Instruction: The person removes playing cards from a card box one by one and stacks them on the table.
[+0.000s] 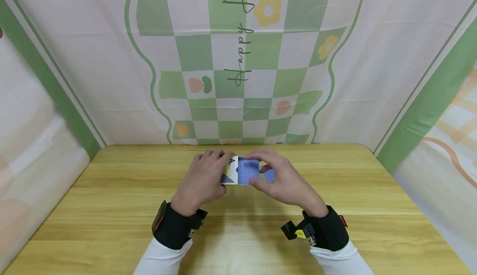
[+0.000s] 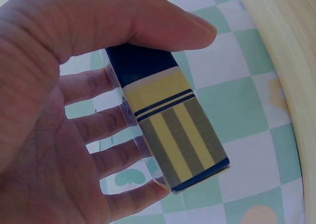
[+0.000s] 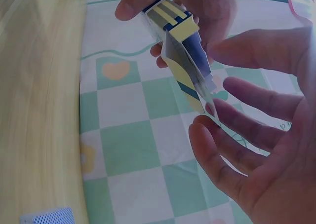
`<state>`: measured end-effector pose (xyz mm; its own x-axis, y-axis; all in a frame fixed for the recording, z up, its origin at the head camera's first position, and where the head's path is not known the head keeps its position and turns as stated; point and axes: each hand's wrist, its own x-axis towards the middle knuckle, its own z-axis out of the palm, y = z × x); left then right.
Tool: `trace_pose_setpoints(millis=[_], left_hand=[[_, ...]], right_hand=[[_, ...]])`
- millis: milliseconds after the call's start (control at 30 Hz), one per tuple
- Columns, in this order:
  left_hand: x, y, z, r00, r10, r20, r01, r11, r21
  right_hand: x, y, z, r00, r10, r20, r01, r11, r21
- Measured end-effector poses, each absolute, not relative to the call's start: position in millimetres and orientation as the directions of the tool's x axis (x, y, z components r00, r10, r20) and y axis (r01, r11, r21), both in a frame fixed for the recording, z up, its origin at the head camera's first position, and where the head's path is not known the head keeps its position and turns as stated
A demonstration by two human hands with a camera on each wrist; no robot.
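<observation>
In the head view my left hand [image 1: 205, 175] grips a card box [image 1: 229, 171] near the table's back edge. In the left wrist view the thumb lies over the box's yellow and dark blue striped side [image 2: 168, 130], the other fingers behind it. Blue-backed playing cards [image 1: 248, 171] stick out of the box's right end. My right hand [image 1: 281, 177] holds these cards, thumb at the near edge and fingertips at the far edge. The right wrist view shows the box's end open, with its flap [image 3: 182, 81] folded out beside the right fingers.
Another blue-backed card piece [image 1: 268, 176] lies on the wooden table [image 1: 112, 208], partly behind the right hand. A green and white checked cloth [image 1: 242, 59] hangs right behind the table's back edge. Both wrists wear black straps with small cameras.
</observation>
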<state>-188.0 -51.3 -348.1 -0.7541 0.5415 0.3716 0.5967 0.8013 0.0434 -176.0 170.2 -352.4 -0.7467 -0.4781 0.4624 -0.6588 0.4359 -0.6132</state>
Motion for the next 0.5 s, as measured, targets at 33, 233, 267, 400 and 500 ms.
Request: trace_pose_setpoints(millis=[33,233,267,400,500], left_hand=[[-188.1,-51.5,-348.0,-0.754,0.541,0.374,0.597,0.801,0.043],[-186.8,-53.4,-346.0,-0.755,0.54,0.372,0.598,0.8,0.053],[-186.5,-53.6,-345.7,-0.756,0.541,0.368,0.598,0.8,0.052],[-186.1,-53.6,-345.4,-0.752,0.554,0.356,0.603,0.797,0.033],[-186.1,-53.1,-345.6,-0.747,0.564,0.351,0.609,0.793,0.024]], right_hand=[[-175.9,170.4,-352.3,-0.741,-0.487,0.461,-0.665,0.437,-0.606],[-173.2,172.1,-351.4,-0.738,-0.524,0.426,-0.667,0.468,-0.58],[-172.8,172.4,-351.3,-0.739,-0.526,0.421,-0.666,0.472,-0.578],[-172.5,171.4,-351.4,-0.739,-0.524,0.423,-0.669,0.497,-0.552],[-173.2,170.2,-352.0,-0.741,-0.512,0.434,-0.67,0.523,-0.527]])
